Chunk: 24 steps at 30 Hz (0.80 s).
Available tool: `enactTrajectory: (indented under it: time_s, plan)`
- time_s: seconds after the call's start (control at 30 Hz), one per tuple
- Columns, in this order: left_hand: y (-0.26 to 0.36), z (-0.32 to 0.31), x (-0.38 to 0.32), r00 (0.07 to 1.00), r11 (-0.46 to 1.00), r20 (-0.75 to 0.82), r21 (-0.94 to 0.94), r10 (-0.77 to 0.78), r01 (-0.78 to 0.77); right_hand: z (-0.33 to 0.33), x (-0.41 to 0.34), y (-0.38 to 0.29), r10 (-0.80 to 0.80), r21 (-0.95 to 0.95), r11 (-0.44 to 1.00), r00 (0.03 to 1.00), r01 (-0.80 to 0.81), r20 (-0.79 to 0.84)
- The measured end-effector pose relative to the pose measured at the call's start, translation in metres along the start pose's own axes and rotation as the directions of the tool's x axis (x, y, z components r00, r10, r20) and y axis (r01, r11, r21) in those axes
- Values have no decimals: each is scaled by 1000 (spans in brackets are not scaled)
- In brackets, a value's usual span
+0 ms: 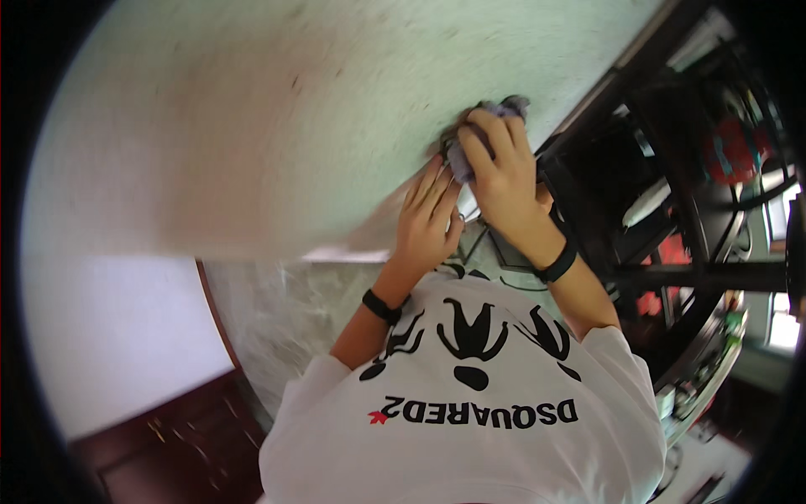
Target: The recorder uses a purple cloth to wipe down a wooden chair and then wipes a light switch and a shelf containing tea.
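My right hand (500, 167) holds a crumpled grey-purple cloth (466, 154) against a pale, spotted wall (283, 126), its fingers bent over the cloth. Part of the cloth bunches up beyond the fingertips, with a dark patch along its edge. Just left of it, my left hand (431, 208) rests with its fingers stretched out near the wall's lower edge, fingertips close to the cloth and holding nothing that I can see. A black band circles each wrist.
Dark shelving (699, 277) with red items and other things stands on the right. A dark red wooden door or cabinet (182, 441) is at the lower left, beside a white surface (138, 327). Grey marbled flooring (277, 315) shows below the wall.
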<state>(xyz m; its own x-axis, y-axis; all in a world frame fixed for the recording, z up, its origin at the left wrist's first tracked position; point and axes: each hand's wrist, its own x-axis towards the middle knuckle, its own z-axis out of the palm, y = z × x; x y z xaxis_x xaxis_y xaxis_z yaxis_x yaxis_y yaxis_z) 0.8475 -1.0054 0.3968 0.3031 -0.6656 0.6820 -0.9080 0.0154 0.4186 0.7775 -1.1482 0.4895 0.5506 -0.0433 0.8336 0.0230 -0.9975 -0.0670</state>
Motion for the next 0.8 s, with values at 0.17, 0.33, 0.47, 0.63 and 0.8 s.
enactTrajectory:
  time_s: [0.17,0.33,0.47,0.63,0.8]
  plan:
    - [14,22,-7,975,996,-201,-31,-92,87,-2,11,14,-193,92,979,976,184,99]
    - [23,41,-9,937,986,-308,-50,-166,159,2,1,17,-163,264,953,986,148,33]
    - [21,48,-11,924,975,-312,-77,-222,208,2,2,15,-235,287,931,972,224,6]
    - [21,47,-12,922,976,-322,-87,-216,198,10,-8,16,-298,309,912,954,271,43]
    - [24,34,-8,929,980,-312,-65,-197,186,-2,-7,13,-232,221,953,968,206,98]
